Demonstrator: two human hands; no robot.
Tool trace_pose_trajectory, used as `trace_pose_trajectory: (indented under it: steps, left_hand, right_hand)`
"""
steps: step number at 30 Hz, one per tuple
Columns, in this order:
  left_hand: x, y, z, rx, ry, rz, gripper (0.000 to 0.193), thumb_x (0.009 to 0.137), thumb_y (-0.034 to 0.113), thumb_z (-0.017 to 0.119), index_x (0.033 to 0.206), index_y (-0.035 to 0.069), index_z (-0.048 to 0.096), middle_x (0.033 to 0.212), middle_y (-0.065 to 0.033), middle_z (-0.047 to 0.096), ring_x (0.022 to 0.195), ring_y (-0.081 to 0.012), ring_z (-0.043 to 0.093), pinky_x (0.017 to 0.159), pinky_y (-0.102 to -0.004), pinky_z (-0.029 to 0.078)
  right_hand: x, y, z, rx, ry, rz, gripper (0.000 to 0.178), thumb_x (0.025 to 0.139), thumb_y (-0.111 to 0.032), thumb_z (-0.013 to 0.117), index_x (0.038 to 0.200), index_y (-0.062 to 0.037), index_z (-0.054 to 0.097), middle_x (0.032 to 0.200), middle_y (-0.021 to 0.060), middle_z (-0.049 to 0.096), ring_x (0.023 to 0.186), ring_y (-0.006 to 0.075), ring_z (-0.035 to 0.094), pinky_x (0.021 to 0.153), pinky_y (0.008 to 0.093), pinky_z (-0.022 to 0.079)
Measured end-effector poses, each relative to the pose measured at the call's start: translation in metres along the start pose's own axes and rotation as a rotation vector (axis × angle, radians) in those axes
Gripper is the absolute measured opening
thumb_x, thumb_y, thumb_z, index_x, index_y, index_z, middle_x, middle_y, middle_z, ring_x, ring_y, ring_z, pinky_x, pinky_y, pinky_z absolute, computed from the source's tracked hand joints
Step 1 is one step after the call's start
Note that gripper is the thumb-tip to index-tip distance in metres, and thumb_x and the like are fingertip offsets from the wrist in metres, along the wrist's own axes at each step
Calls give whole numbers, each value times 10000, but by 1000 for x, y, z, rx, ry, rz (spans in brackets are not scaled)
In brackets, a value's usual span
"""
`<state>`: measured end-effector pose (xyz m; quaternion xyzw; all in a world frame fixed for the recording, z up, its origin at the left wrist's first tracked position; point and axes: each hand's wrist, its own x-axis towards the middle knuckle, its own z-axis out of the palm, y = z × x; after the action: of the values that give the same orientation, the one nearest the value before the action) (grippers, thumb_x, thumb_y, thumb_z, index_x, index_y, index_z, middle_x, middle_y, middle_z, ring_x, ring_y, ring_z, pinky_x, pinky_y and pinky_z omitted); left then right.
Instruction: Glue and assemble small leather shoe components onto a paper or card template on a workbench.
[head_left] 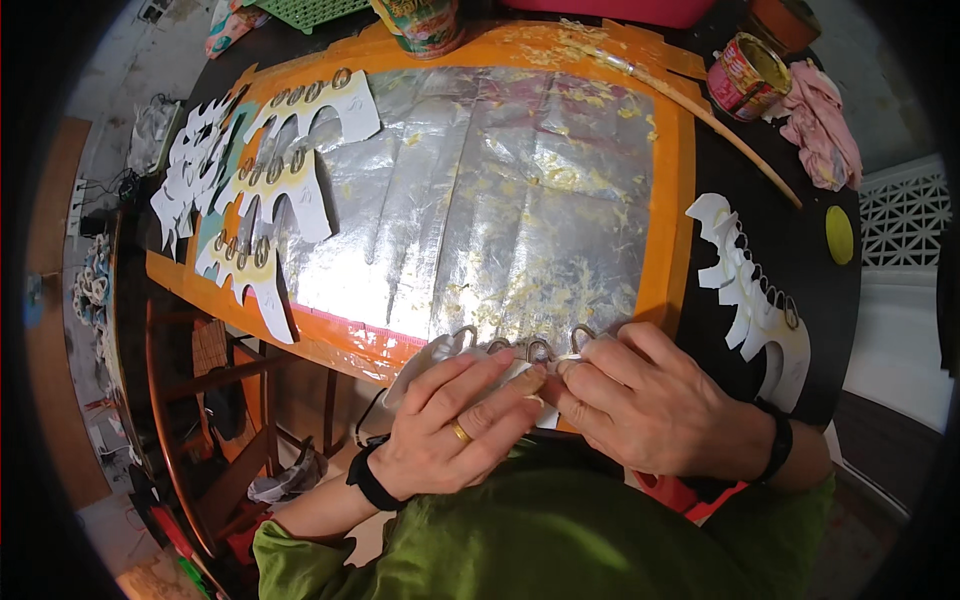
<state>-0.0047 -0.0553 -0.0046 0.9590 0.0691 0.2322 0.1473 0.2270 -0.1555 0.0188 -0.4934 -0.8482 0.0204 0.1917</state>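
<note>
At the near edge of the table, my left hand (455,415) and my right hand (660,400) pinch a white cut-out card piece (424,362) between them. Several metal loops (538,349) stand up along its far edge, between and beside my fingertips. My two hands nearly meet, thumbs and fingers bent onto the card, covering most of it. To the left lie similar white card pieces (318,205) with arched cut-outs, yellowish smears and metal loops. On the right, a row of overlapping white pieces (745,300) also carries metal loops.
A silver sheet (400,200) with yellow smears, bordered by orange tape (672,200), covers the table. A long-handled brush (700,112) lies at the far right, near an open tin (748,78) and pink cloth (822,125). Another tin (420,25) stands at the back. A wooden chair (215,430) is at left.
</note>
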Motion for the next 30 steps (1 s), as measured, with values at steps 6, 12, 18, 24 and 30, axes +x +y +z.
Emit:
trace_pose_trajectory:
  steps: [6, 12, 18, 24, 30]
  left_hand:
    - [-8, -2, 4, -102, 123, -53, 329, 824, 81, 750, 1136, 50, 655, 1266, -133, 692, 1239, -313, 620, 1039, -430, 473]
    - [-4, -3, 2, -311, 177, 47, 572, 742, -59, 732, 1266, 56, 534, 1298, -241, 637, 1083, -348, 705, 1076, -457, 466]
    - [-7, -18, 17, -281, 116, 158, 809, 746, -76, 767, 1442, 5, 363, 1362, -280, 563, 1016, -363, 733, 1007, -452, 522]
    - [-8, -14, 19, -661, 65, -182, 484, 841, 37, 725, 1290, 128, 569, 1184, -197, 642, 855, -261, 671, 701, -343, 593]
    - [-9, -18, 16, -162, 120, 74, 564, 802, 90, 785, 1305, 239, 577, 1193, -115, 646, 976, -239, 641, 757, -292, 544]
  right_hand:
    - [0, 0, 0, 28, -5, 10, 107, 851, -128, 655, 881, -26, 663, 877, 39, 505, 860, 193, 526, 788, 341, 435]
    - [1, 2, -2, 91, 5, -4, 93, 802, -121, 662, 827, -32, 665, 858, 30, 489, 852, 194, 515, 769, 348, 428]
    - [0, 2, -2, 60, -18, -3, 93, 793, -119, 668, 814, -29, 664, 861, 28, 502, 846, 195, 519, 772, 349, 434]
    - [0, 1, 1, 85, 48, 44, 91, 802, -110, 664, 823, -22, 663, 853, 28, 527, 845, 182, 538, 769, 342, 448]
    - [1, 2, 2, 43, 111, 23, 79, 818, -94, 679, 840, -21, 656, 797, 23, 537, 812, 162, 567, 725, 322, 468]
